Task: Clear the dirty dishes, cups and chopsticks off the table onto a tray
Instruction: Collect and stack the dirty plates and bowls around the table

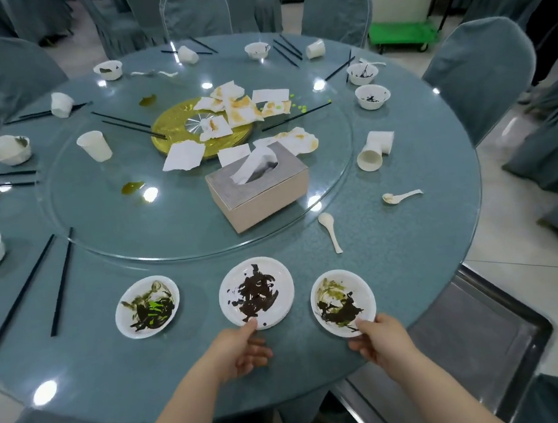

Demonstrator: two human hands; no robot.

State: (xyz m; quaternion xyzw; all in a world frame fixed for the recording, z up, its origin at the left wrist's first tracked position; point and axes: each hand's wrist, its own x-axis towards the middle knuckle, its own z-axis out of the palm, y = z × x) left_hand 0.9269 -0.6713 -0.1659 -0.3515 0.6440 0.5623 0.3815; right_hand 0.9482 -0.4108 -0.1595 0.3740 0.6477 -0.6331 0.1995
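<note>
Two bare forearms, no sleeves visible

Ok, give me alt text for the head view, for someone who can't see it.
Left hand pinches the near rim of the middle dirty plate while the right hand grips the right dirty plate on a round teal table. A metal tray waits lower right; bowls, cups, chopsticks and stained napkins are scattered around a tissue box.

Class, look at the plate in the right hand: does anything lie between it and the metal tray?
Nothing visible does. The right hand pinches the right plate at the table edge, and the metal tray sits just beyond and below it.
</note>
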